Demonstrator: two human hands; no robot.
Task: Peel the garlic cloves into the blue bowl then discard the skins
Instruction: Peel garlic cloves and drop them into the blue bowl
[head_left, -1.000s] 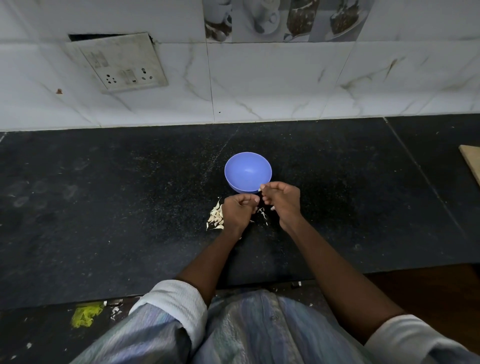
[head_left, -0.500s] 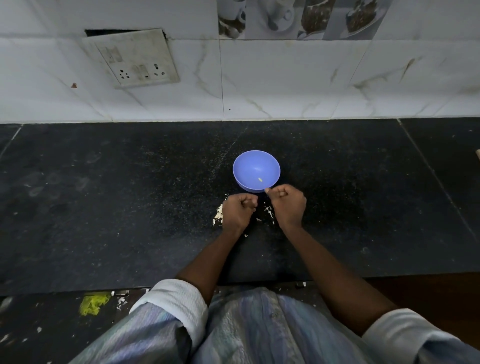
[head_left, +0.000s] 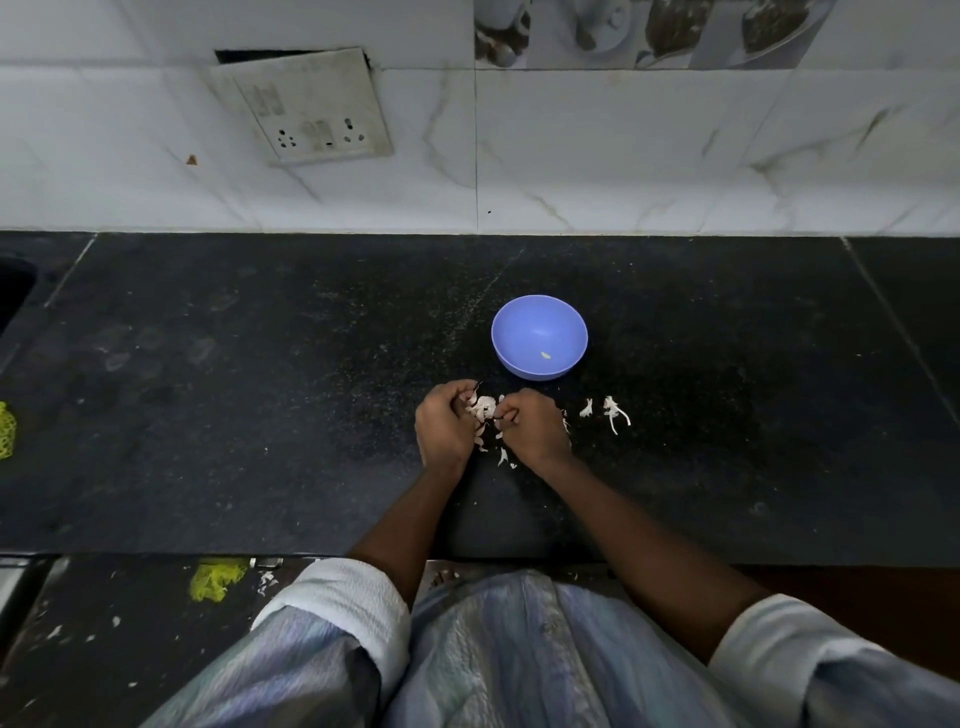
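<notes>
The blue bowl (head_left: 539, 336) stands on the black counter with one small peeled clove (head_left: 545, 355) inside. Just in front of it, my left hand (head_left: 445, 422) and my right hand (head_left: 532, 425) are curled close together around a pale garlic piece (head_left: 484, 407), fingers of both pinching it. Loose garlic skins (head_left: 500, 453) lie between and under the hands. More skins (head_left: 614, 411) lie to the right of my right hand.
The black stone counter (head_left: 260, 395) runs to a tiled wall with a socket plate (head_left: 306, 109). A sink edge (head_left: 13, 291) shows at far left. Yellow scraps (head_left: 215, 579) and white bits lie on the floor below the counter's front edge.
A peeled clove has landed in the bowl. Both hands drew back slightly from the bowl's rim and now work on another garlic piece. The camera shifted, so skins at the right show.
</notes>
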